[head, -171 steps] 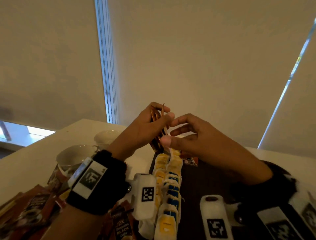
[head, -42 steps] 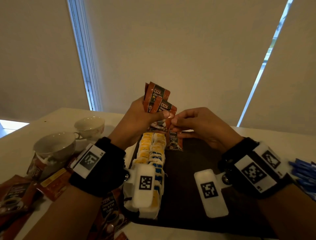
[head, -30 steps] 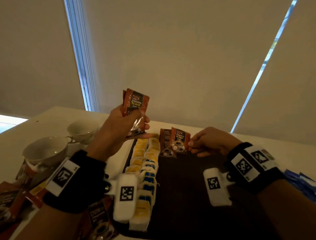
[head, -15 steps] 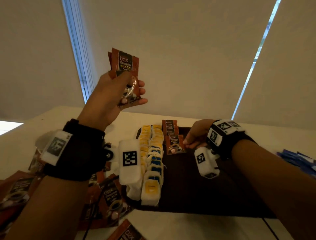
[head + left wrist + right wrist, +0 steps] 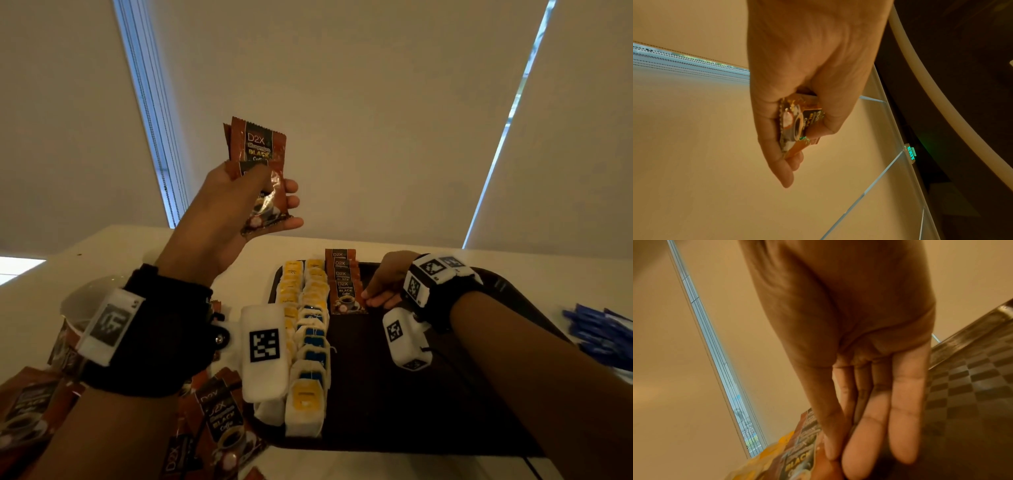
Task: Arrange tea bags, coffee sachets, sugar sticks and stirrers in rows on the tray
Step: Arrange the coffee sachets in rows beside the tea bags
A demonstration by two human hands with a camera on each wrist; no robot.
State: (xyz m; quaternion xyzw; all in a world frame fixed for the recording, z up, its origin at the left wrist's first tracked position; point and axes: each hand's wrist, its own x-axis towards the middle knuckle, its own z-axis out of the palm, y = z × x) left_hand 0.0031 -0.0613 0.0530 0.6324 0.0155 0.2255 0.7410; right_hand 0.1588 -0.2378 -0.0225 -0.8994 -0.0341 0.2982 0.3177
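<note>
White blinds behind, pale table (image 5: 376,246) below with a dark tray (image 5: 428,394) on it. Right hand (image 5: 385,279) has fingers nearly straight, fingertips (image 5: 867,456) pressing the nearest sachet of the coffee row (image 5: 344,284) flat on the tray; nothing clamped. Left hand (image 5: 236,202) is raised above the table, thumb and fingers clamped on a spare stack of sachets (image 5: 258,161). To do this well: keep the overlap even, edges parallel to the tea bags (image 5: 308,329) just beside, feed one sachet at a time. Sachets are brown, glossy, crimped ends, black label with a cup picture. Loose sachets (image 5: 219,421) lie left of the tray, blue sticks (image 5: 597,335) right.
</note>
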